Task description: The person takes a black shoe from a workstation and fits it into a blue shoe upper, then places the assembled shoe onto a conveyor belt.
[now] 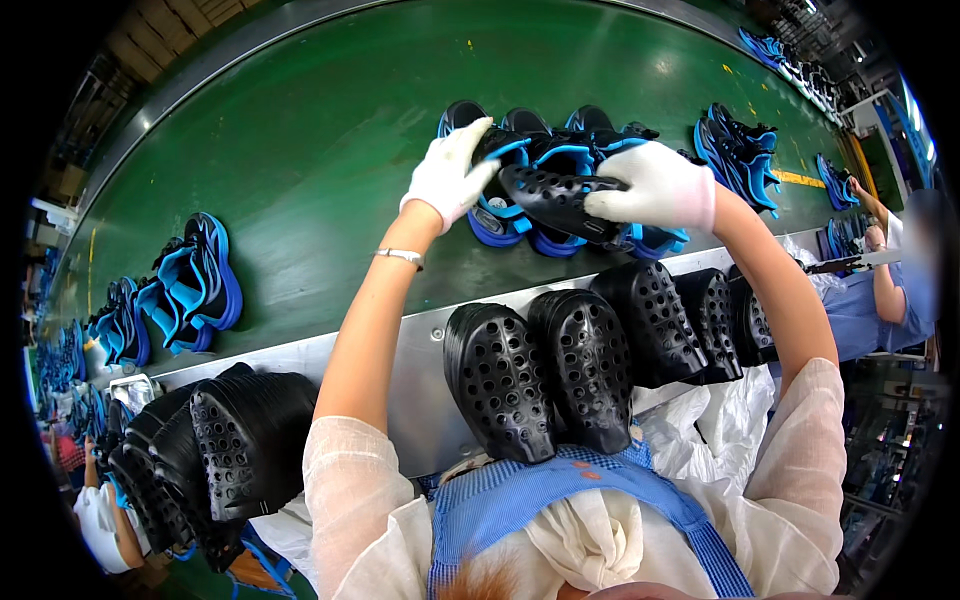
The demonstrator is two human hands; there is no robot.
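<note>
In my right hand [655, 188], gloved in white, is a black perforated plastic shoe insert [545, 200]. It lies tilted over the openings of several black-and-blue sneakers [565, 158] that stand side by side on a green surface. My left hand [448, 175], also white-gloved, is at the leftmost sneaker [497, 228] of this group. Its thumb and fingers are on either side of the upper near the tongue. The insert covers part of the shoes, so I cannot see whether its tip is inside one.
Stacks of black inserts [500, 375] stand along the metal edge [425, 350] before me, with more stacks [250, 440] at left. Other sneakers [190, 285] are on the green surface [330, 130] to the left and right. A co-worker [890, 290] is at far right.
</note>
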